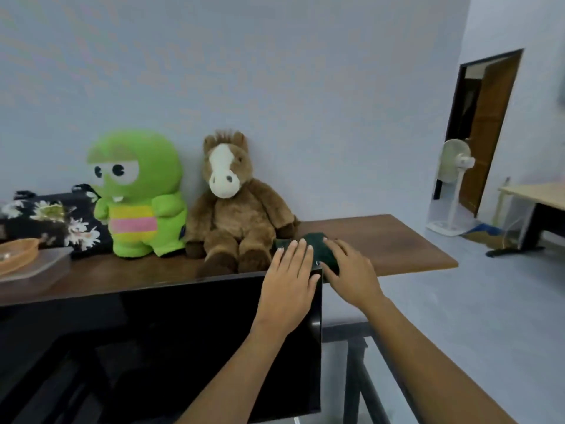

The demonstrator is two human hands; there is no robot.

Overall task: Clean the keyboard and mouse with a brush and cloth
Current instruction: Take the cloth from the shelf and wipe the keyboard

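head view looks down over a dark monitor (159, 347) to the wooden table (397, 240) behind it, where a dark green cloth (318, 244) lies bunched just beside a brown plush horse (232, 203). both hands are on the cloth. the left hand (290, 276) lies flat on its near-left part, its fingers (301, 252) straight and close together, pressing down. the right hand (348, 270) rests over its right side, fingers straight with slight gaps; whether the thumb hooks under the cloth i cannot tell. so the cloth sits directly beneath and just beyond the fingertips of both hands, its longer side running left to right between them, neither hand clearly nearer. my judgement: the cloth is being gathered or flattened, and closing the fingers round it would take it up. keyboard, mouse and brush are not visible; cleaning looks not yet begun. a green plush frog (137, 194) stands left of the horse, well apart from the fingers.
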